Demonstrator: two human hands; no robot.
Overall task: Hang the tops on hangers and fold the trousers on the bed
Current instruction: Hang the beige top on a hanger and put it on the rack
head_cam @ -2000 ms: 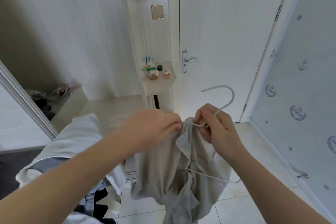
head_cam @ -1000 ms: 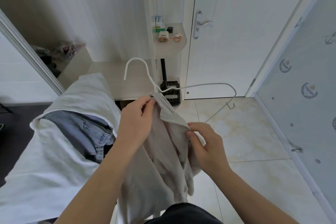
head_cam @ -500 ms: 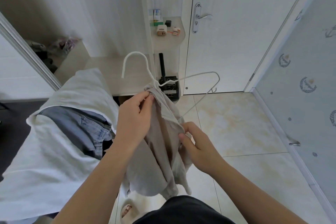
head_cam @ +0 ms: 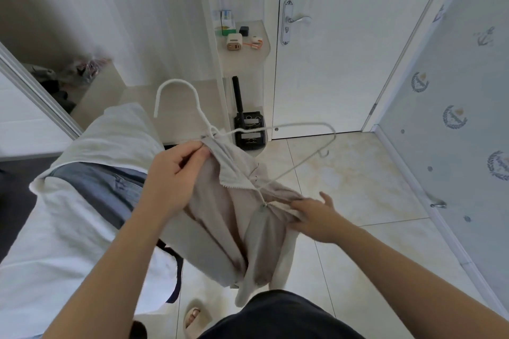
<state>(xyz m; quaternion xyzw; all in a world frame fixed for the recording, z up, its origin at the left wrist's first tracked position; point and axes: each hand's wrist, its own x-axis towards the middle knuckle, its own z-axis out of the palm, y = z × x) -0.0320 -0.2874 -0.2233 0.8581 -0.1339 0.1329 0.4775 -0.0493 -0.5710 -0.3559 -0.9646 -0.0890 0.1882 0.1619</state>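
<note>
The left hand (head_cam: 170,181) pinches the collar of the beige top (head_cam: 220,215) at the neck of the white hanger (head_cam: 175,81), just right of the bed (head_cam: 55,228). The right hand (head_cam: 316,215) touches the bunched cloth lower down; whether its fingers pinch it, I cannot tell.

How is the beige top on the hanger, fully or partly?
Partly: one arm of the hanger sticks out bare; the left hand pinches the top at its collar.

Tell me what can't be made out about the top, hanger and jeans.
Head view only.
Hanger: one arm hidden inside the top.
Right hand: fingertips buried in fabric, grip unclear.
Jeans: partly under white cloth.
Shelf items: too small to identify.
</note>
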